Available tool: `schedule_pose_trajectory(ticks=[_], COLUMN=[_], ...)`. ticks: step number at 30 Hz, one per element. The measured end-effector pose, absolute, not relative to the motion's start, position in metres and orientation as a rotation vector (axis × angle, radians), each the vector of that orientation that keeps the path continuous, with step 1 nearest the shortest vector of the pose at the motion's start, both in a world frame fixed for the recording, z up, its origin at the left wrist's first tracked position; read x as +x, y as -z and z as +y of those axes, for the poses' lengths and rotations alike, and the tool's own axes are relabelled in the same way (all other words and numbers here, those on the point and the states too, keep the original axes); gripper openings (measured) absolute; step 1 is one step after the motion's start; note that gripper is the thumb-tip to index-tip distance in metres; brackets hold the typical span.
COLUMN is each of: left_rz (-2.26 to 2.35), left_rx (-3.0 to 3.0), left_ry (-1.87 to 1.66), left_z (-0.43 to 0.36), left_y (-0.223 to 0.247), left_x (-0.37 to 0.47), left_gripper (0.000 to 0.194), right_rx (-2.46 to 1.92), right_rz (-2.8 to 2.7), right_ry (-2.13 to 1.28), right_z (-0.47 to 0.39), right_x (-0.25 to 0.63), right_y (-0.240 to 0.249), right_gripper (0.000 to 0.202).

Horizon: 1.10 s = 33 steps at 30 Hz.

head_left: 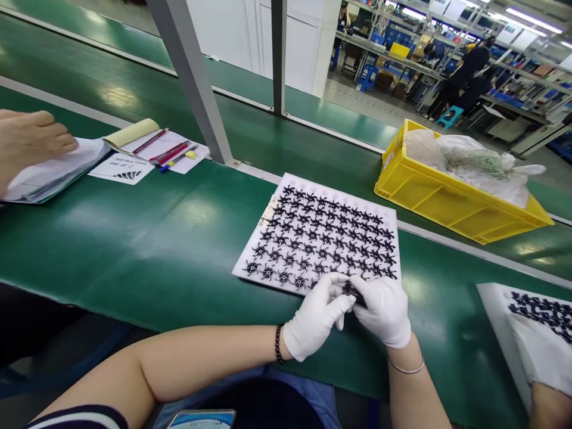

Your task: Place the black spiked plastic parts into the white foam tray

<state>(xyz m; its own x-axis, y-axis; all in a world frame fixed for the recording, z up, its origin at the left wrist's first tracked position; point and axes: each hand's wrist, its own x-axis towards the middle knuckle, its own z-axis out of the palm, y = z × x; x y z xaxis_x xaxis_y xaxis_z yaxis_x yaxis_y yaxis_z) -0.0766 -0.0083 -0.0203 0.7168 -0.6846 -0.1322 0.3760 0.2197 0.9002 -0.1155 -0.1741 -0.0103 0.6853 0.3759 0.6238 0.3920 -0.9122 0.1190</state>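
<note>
We see left hand [315,316] and right hand [384,310] both pinching one black impeller [353,292] at frame bottom-center; gloved grip may slip, dropping it onto the tray [272,214].

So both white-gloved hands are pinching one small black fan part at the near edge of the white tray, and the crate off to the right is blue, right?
Not quite: the plastic crate is yellow, not blue, as the head view shows. The rest holds: the gloved left hand and right hand pinch one small black fan part at the near edge of the white tray.
</note>
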Motion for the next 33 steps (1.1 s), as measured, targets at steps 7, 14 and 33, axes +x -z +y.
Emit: schedule_pose_trajectory(ticks=[7, 14, 33], left_rz=[-0.343, -0.229, -0.462], left_rx=[0.915, 0.622, 0.864], left_ry=[0.880, 1.162, 1.069], left_z=[-0.006, -0.013, -0.012], left_y=[0.023, 0.029, 0.039], left_x=[-0.080, -0.083, -0.085], left_gripper=[0.056, 0.043, 0.057], right_rx=[-2.645, -2.557, -2.335], right_rz=[-0.517, -0.607, -0.674], right_ry=[1.110, 1.094, 0.947], right_z=[-0.170, -0.172, -0.158], right_x=[-0.119, -0.123, -0.125], right_y=[0.008, 0.007, 0.003], right_gripper=[0.025, 0.031, 0.018])
